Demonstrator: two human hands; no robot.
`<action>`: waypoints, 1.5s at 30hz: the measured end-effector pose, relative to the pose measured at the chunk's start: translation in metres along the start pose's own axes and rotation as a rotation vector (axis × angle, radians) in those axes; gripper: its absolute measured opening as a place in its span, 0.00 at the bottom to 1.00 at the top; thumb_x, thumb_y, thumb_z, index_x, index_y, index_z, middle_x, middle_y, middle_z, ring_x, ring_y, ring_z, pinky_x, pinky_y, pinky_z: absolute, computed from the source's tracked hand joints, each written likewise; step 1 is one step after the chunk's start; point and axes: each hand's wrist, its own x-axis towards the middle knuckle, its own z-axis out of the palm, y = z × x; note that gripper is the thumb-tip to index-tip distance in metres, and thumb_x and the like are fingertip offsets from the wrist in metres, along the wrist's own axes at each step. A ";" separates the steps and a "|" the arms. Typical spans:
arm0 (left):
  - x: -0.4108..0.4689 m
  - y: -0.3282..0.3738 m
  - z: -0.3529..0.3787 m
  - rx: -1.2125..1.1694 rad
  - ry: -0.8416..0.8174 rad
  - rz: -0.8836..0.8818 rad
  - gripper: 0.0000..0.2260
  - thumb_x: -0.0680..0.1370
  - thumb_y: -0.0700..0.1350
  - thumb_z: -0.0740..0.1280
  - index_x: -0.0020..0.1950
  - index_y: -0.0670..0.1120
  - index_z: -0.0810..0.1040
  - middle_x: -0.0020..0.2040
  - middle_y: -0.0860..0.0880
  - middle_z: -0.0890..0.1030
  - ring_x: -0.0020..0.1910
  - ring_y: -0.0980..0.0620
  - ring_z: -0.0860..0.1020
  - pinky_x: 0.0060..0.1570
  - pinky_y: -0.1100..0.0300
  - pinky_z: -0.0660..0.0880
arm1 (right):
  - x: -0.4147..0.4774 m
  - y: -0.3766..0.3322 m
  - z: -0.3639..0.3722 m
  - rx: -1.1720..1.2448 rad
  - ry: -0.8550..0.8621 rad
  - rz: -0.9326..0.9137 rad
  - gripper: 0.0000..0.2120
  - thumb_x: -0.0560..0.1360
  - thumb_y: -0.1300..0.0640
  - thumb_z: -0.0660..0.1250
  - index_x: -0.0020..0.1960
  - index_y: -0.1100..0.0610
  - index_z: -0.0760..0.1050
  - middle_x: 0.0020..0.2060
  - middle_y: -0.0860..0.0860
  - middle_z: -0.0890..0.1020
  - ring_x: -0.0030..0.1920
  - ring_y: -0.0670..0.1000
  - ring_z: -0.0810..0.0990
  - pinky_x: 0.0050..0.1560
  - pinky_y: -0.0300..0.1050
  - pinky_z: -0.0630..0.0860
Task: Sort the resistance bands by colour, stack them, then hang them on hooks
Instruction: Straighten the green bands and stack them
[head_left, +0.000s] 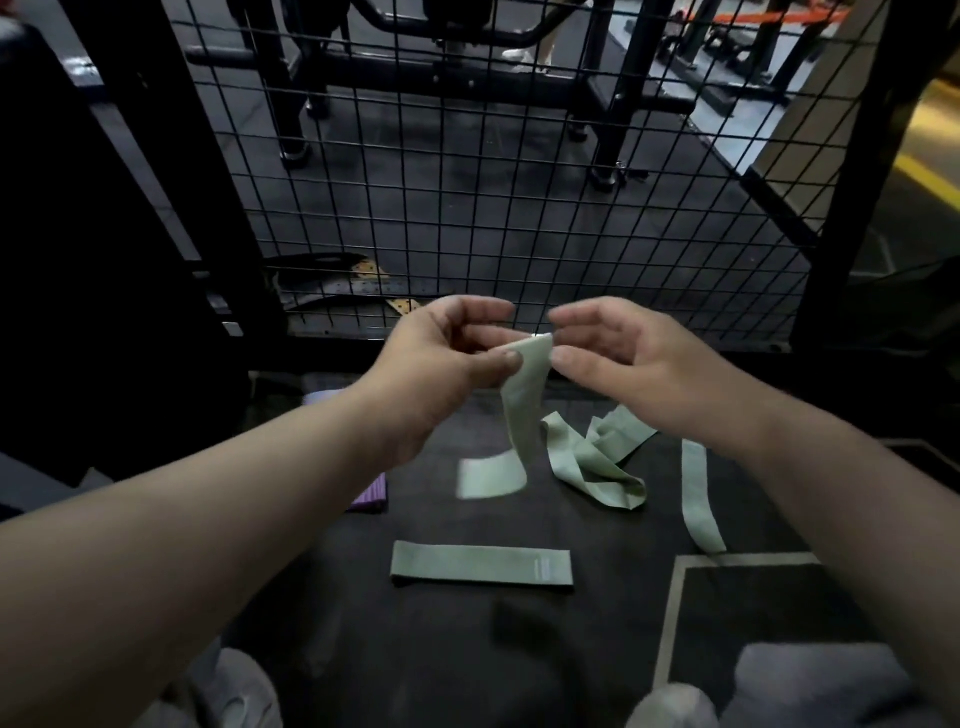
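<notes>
Mesh panel (467, 182): upright behind the work area.
Floor (441, 649): carries the loose green bands, below both hands.
Left grip (452, 358): pinching the top end of the held band.
Right grip (623, 364): released, fingers relaxed, just beside that end.
Held band (524, 410): green, hanging twisted, lower end blurred.
Advice: take the free edge, pull the loop flat, then lay it squarely on the flat band (482, 565).
Writing: pale mark on the flat band, illegible.

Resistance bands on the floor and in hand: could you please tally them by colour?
Green: 4 (held band, tangled band counted as one, flat band, right strip)
Purple: 2 (ribbed purple band, pale purple band, both partly hidden)
Total: 6
</notes>
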 end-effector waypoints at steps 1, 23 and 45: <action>-0.001 -0.002 0.002 0.029 -0.022 0.007 0.17 0.72 0.28 0.72 0.59 0.39 0.76 0.42 0.48 0.84 0.40 0.53 0.82 0.43 0.60 0.80 | 0.000 -0.004 0.008 0.036 0.000 -0.035 0.20 0.75 0.53 0.72 0.65 0.52 0.74 0.54 0.47 0.83 0.55 0.43 0.82 0.59 0.42 0.79; -0.014 -0.050 0.006 0.086 -0.443 -0.316 0.15 0.74 0.37 0.71 0.59 0.34 0.78 0.49 0.43 0.83 0.48 0.47 0.80 0.51 0.56 0.77 | -0.002 -0.001 0.007 -0.295 0.119 0.033 0.06 0.81 0.52 0.65 0.52 0.52 0.80 0.41 0.48 0.82 0.38 0.46 0.81 0.38 0.41 0.80; -0.008 -0.252 -0.105 0.522 0.284 -0.860 0.06 0.78 0.36 0.69 0.42 0.40 0.75 0.32 0.42 0.77 0.19 0.52 0.74 0.18 0.66 0.69 | -0.006 0.297 0.156 0.153 0.414 0.987 0.09 0.78 0.60 0.64 0.40 0.58 0.77 0.36 0.56 0.80 0.35 0.55 0.77 0.35 0.44 0.74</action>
